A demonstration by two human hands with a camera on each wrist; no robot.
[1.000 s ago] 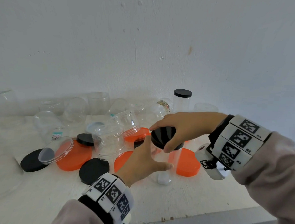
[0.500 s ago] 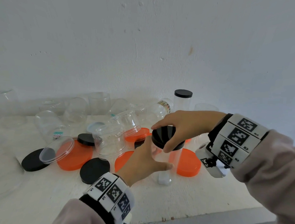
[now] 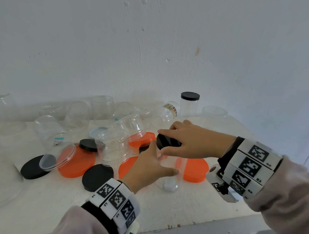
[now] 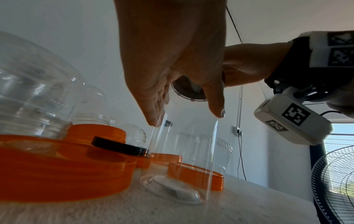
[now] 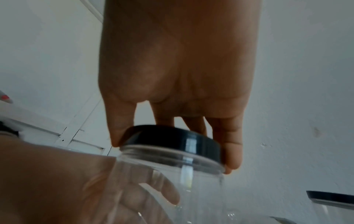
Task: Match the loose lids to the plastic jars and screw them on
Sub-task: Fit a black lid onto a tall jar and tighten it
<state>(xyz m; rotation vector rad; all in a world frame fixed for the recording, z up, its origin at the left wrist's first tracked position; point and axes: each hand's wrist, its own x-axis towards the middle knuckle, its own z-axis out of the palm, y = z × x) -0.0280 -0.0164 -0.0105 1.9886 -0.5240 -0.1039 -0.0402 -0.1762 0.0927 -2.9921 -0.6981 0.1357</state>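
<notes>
A tall clear plastic jar [image 3: 168,177] [image 4: 184,159] [image 5: 172,181] stands upright near the table's front edge, with a small white packet [image 3: 169,185] in its bottom. My left hand [image 3: 148,168] [image 4: 182,100] grips its body, thumb in front and fingers behind. A black lid [image 3: 167,143] [image 5: 172,142] sits on the jar's mouth. My right hand [image 3: 186,141] [image 5: 172,128] grips that lid from above, fingers curled round its rim. In the right wrist view the lid sits slightly tilted over the jar's thread.
Loose orange lids [image 3: 194,169] [image 3: 75,162] and black lids [image 3: 97,177] [image 3: 33,166] lie around the jar. Several open clear jars [image 3: 112,148] stand or lie behind and to the left. A capped jar [image 3: 189,105] stands by the wall [image 3: 153,46]. The table edge [image 3: 198,226] is close in front.
The right hand has shifted slightly round the black lid; the jar and left hand have stayed where they were.
</notes>
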